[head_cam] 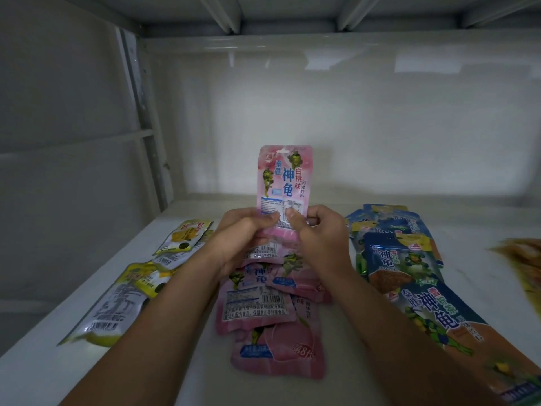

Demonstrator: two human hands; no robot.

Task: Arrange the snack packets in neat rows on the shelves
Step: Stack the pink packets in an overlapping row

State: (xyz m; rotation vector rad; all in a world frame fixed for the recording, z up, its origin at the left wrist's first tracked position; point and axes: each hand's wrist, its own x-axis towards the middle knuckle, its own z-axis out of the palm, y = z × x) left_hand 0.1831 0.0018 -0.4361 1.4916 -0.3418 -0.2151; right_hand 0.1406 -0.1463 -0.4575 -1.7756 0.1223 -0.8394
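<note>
1. Left hand [243,238] and right hand [319,232], at frame centre, each pinch the lower edge of an upright pink foil snack packet [283,177].
2. More pink packets [263,303] lie overlapping below on the white metal shelf [190,370].
3. Yellow packets [146,276] lie left; blue packets [409,259] right.

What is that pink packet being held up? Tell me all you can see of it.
The pink packet is a flat, glossy pouch, held upright over the white shelf. It bears blue and red Chinese characters, green cartoon turtles, a nutrition table and a hang hole at its top. The left hand and right hand pinch its lower end, thumbs in front. More pink packets lie below.
</note>
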